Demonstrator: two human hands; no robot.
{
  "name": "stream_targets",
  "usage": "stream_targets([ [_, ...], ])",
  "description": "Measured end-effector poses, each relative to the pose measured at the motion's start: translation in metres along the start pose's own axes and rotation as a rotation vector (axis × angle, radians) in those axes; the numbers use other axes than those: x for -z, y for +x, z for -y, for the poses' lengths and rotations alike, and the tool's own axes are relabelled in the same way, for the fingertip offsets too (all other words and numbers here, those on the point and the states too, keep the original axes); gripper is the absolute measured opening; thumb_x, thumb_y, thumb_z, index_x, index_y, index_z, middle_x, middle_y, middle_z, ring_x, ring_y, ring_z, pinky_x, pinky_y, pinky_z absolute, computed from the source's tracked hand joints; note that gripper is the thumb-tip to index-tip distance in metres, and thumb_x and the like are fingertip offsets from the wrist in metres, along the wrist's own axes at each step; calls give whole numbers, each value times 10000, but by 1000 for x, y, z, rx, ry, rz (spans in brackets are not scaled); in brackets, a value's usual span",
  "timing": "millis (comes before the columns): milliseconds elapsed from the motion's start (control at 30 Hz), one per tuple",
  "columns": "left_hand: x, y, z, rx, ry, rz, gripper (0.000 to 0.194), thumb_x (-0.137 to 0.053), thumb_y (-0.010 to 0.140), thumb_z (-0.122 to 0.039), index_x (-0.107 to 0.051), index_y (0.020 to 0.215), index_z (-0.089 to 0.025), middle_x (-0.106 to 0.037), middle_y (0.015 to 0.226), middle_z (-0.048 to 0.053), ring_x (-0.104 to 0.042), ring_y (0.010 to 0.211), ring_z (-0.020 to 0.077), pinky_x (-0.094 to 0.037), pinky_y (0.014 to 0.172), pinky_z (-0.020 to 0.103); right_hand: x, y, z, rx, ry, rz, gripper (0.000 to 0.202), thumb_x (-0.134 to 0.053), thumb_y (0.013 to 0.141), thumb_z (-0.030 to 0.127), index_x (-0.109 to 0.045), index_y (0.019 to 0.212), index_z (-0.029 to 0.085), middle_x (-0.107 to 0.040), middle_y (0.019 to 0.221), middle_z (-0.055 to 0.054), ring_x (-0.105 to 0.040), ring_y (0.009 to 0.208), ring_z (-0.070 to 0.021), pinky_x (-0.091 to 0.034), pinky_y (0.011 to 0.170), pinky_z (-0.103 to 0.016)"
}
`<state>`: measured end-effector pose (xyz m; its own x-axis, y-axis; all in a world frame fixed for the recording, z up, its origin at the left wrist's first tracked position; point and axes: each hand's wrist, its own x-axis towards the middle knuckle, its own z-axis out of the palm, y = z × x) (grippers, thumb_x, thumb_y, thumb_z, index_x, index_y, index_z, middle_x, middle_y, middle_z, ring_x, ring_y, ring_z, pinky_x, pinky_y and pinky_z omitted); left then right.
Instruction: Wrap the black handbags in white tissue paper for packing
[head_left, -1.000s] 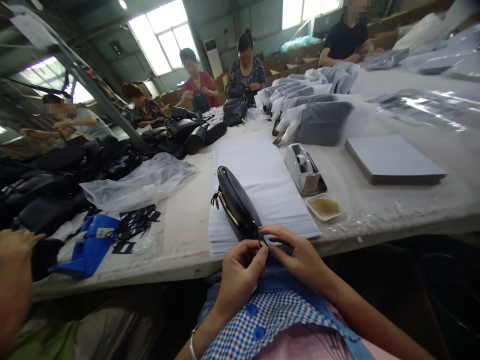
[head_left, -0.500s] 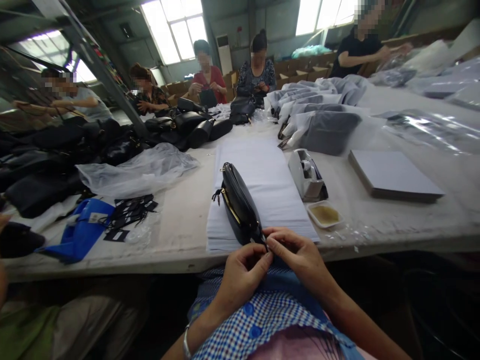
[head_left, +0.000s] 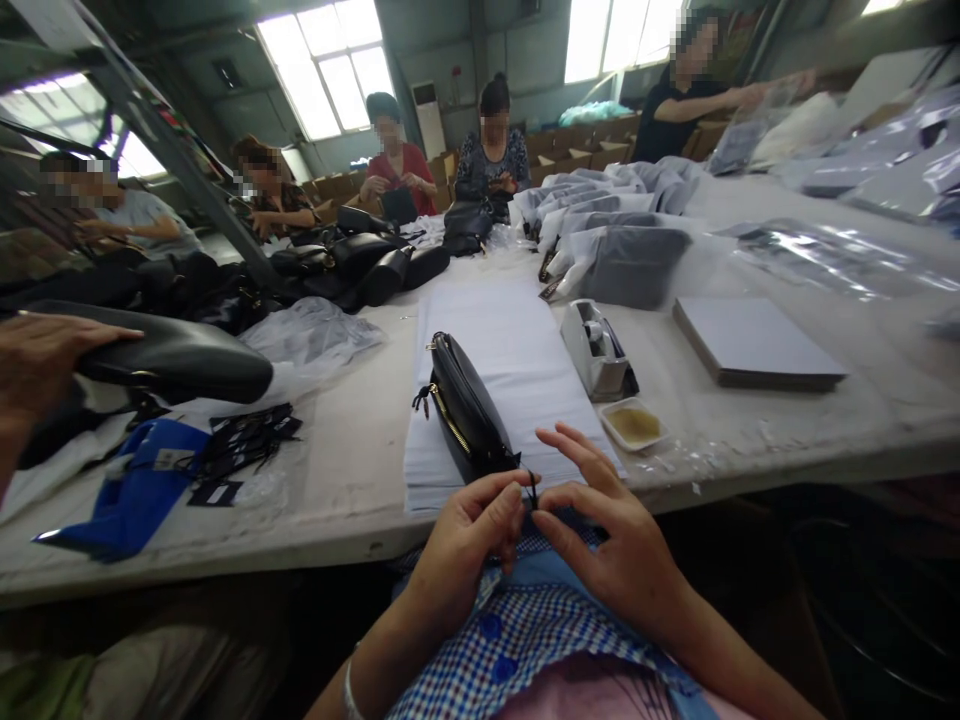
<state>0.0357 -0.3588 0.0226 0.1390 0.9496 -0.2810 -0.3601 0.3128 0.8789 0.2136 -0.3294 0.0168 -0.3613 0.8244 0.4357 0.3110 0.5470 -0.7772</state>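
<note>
A black handbag [head_left: 471, 405] with a gold zipper lies on a stack of white sheets [head_left: 499, 320], its near end toward me. At that end a thin black cord [head_left: 533, 490] runs between my fingers. My left hand [head_left: 480, 525] pinches the cord with thumb and forefinger. Close beside it, my right hand [head_left: 600, 510] has thumb and forefinger brought together at the cord, the other fingers spread. What hangs at the cord's lower end is too small to make out.
A tape dispenser [head_left: 596, 350] and a small dish [head_left: 634, 425] stand right of the sheets, with a stack of grey boards [head_left: 757, 340] beyond. At left are black tags [head_left: 244, 450], a blue object [head_left: 142, 490] and a co-worker's hand [head_left: 45, 360] on a black bag [head_left: 172, 350]. Wrapped bags [head_left: 630, 260] stand behind.
My hands have drawn slightly apart, and the right fingers have spread. The cord now shows between them. At left, a co-worker's hand has brought a black bag into view.
</note>
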Motion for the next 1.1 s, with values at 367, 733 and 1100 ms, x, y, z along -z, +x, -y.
stream_targets([
  [367, 11, -7, 17, 10, -59, -16, 198, -705, 856, -350, -645, 830, -163, -486, 642, -39, -416, 561, 60, -370, 546, 174, -30, 3, -46, -208, 308, 24, 499, -627, 891, 297, -493, 1371, 280, -581, 1357, -82, -546, 1254, -228, -509, 1013, -436],
  [733, 19, -23, -3, -450, 475, -218, 74, -668, 887, -275, -704, 897, -211, -681, 1063, 45, -629, 997, 169, -513, 874, 269, -31, -2, -30, -288, 368, 98, 218, -604, 909, 367, -669, 1015, 188, -697, 975, -49, -655, 909, -191, -531, 854, -327],
  [1100, -3, 30, -70, -292, 631, 25, 385, -714, 851, -326, -512, 1146, -182, -772, 930, 80, -730, 812, 177, -519, 589, 204, -8, -17, -25, -426, 592, 26, 459, -565, 934, 412, -495, 1361, 257, -596, 698, 45, -622, 583, -137, -498, 536, -240],
])
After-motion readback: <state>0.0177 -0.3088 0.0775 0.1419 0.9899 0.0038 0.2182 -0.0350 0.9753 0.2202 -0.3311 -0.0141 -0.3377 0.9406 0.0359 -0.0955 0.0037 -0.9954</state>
